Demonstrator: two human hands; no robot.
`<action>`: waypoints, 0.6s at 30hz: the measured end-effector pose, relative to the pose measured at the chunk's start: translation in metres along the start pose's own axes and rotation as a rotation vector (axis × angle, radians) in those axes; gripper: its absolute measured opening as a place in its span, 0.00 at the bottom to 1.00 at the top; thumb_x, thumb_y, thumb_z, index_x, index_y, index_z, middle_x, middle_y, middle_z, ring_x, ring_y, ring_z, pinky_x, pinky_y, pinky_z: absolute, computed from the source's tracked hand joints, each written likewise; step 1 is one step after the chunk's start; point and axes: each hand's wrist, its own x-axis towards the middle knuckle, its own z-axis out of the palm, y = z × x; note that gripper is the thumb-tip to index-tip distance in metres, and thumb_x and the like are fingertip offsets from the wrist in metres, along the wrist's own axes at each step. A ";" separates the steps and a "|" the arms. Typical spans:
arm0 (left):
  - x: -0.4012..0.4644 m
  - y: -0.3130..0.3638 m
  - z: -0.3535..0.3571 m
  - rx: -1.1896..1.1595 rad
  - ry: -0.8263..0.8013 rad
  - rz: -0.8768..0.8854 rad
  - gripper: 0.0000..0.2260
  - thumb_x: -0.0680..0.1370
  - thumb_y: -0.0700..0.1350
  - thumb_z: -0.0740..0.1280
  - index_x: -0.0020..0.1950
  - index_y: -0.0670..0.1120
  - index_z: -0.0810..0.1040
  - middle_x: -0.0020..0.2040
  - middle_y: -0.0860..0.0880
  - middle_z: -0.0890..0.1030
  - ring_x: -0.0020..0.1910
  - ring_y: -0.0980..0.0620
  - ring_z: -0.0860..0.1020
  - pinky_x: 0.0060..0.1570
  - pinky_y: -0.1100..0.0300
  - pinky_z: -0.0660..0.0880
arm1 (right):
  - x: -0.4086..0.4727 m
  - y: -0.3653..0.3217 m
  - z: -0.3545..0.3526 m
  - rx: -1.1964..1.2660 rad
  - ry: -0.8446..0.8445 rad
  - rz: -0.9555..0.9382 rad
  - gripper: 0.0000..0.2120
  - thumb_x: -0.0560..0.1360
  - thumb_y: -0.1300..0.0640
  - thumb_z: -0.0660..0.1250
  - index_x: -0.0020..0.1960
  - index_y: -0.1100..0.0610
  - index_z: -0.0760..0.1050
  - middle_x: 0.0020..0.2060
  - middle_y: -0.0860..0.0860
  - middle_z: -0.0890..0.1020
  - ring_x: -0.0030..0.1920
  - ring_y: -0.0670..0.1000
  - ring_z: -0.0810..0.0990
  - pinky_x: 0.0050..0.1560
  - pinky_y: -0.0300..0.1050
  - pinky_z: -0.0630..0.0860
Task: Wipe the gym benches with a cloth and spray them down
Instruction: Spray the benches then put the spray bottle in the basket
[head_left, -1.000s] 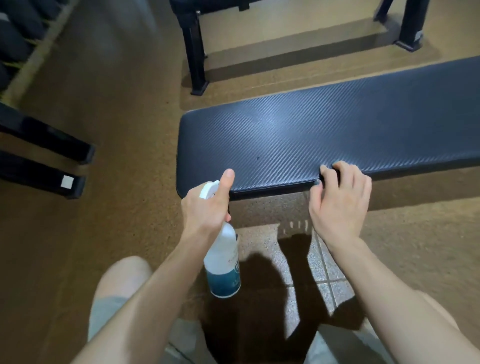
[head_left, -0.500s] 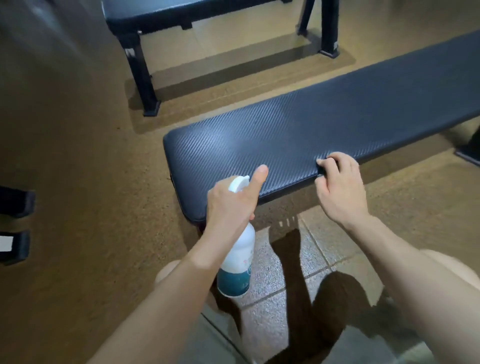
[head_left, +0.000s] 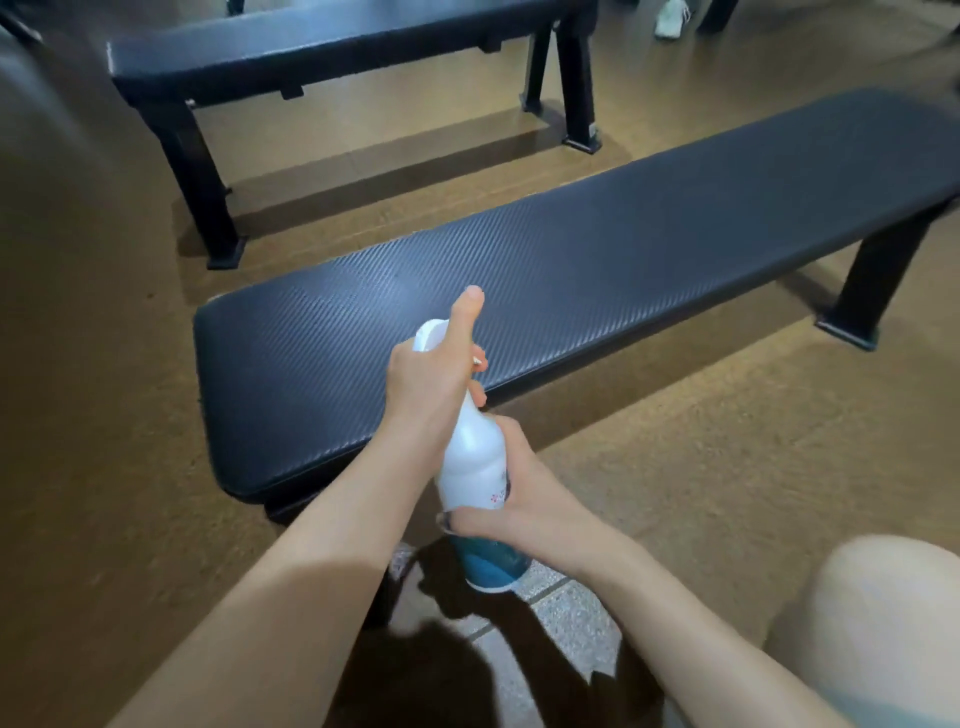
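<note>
Both hands' fingers grip the spray bottle (head_left: 475, 462); its label is unreadable.

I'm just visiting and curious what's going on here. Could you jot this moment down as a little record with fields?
setting: gym floor with two dark padded benches
near bench: in front of the person, nothing lying on it
far bench: behind it
spray bottle: white with a teal base, held upright at the near bench's front edge
left hand: grips the bottle's neck, thumb pointing up
right hand: fingers wrapped around the bottle's lower body
cloth: none in view
</note>
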 end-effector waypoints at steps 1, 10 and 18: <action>0.000 0.001 0.009 -0.038 -0.007 -0.021 0.25 0.72 0.67 0.71 0.34 0.45 0.78 0.33 0.47 0.81 0.26 0.49 0.76 0.37 0.55 0.75 | 0.002 0.002 -0.009 -0.013 0.060 -0.005 0.32 0.64 0.52 0.78 0.61 0.40 0.66 0.54 0.46 0.79 0.53 0.44 0.81 0.56 0.51 0.81; -0.013 -0.027 0.071 -0.046 -0.289 0.198 0.11 0.77 0.41 0.75 0.56 0.50 0.79 0.43 0.43 0.85 0.44 0.46 0.84 0.51 0.47 0.82 | 0.009 0.017 -0.101 0.058 -0.032 -0.070 0.40 0.65 0.51 0.77 0.71 0.43 0.62 0.60 0.47 0.81 0.61 0.47 0.81 0.63 0.56 0.78; -0.010 -0.039 0.112 0.222 -0.178 0.287 0.10 0.77 0.52 0.72 0.57 0.58 0.77 0.38 0.50 0.84 0.39 0.51 0.85 0.55 0.41 0.81 | 0.018 0.020 -0.232 -0.164 0.254 0.058 0.20 0.73 0.50 0.75 0.62 0.54 0.76 0.57 0.50 0.81 0.56 0.47 0.80 0.59 0.44 0.77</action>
